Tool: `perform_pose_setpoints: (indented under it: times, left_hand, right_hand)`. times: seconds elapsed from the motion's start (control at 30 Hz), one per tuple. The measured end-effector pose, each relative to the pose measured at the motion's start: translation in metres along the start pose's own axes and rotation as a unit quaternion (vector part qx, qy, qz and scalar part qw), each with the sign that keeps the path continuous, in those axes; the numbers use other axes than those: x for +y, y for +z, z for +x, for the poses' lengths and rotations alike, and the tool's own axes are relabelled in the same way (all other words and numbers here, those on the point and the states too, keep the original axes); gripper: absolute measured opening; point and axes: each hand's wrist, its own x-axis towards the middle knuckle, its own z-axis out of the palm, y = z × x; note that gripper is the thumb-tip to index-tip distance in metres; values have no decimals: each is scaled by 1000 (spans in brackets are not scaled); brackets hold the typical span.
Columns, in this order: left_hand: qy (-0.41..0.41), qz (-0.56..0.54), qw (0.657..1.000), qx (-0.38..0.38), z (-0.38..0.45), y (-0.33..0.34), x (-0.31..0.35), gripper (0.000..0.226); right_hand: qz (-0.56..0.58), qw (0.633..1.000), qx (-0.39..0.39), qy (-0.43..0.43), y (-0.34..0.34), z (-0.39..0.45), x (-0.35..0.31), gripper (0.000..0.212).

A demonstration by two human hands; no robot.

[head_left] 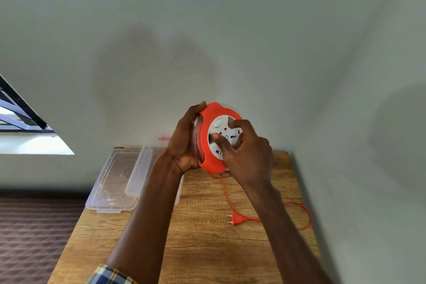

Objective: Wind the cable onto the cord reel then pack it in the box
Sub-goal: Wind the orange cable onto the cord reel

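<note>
Cord reel (213, 110): orange housing, white socket face, held in the air above the far edge of the wooden surface (200, 237), face turned toward the camera and tilted slightly right. Not resting on anything.

Left hand (184, 145): grip wrapped around the reel's left rim, fingers curled over the top of the orange housing, palm against the side. A clear or pale flange shows between the palm and the orange rim.

Right hand (249, 157): on the white face. Thumb and forefinger are pressed onto the central hub, the other fingers curled below it. Grip pinching the hub; cannot tell what exactly sits under the fingertips.

Cable (230, 200): orange, leaves the underside of the reel, drops to the surface, passes under the right forearm and loops out near the right edge of the surface. Most of the visible length lies loose on the wood.

Plug (237, 219): orange, two-pin, flat on the surface right of centre, pins pointing left.

Box (140, 168): clear plastic, at the far left corner of the surface, partly hidden by the left forearm. Its clear lid (110, 182) lies flat just beside it, against the left edge.
</note>
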Motion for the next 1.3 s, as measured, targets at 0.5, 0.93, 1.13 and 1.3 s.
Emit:
perform_pose_setpoints:
  times: [0.5,0.93,1.13,1.3]
  left_hand:
    - [2,-4,1000,5,-5,-5,3,63]
    - [15,9,1000,-1,-9,10,7,61]
    - [21,6,1000,3,-10,2,8,65]
    - [10,1,1000,10,-10,-6,10,63]
  right_hand:
    - [-14,970,-147,-191,-14,15,27,57]
    - [21,998,49,-18,2,-4,-2,58]
    - [52,984,-37,-165,-11,9,21,46]
    - [28,967,-136,-213,-10,12,33,53]
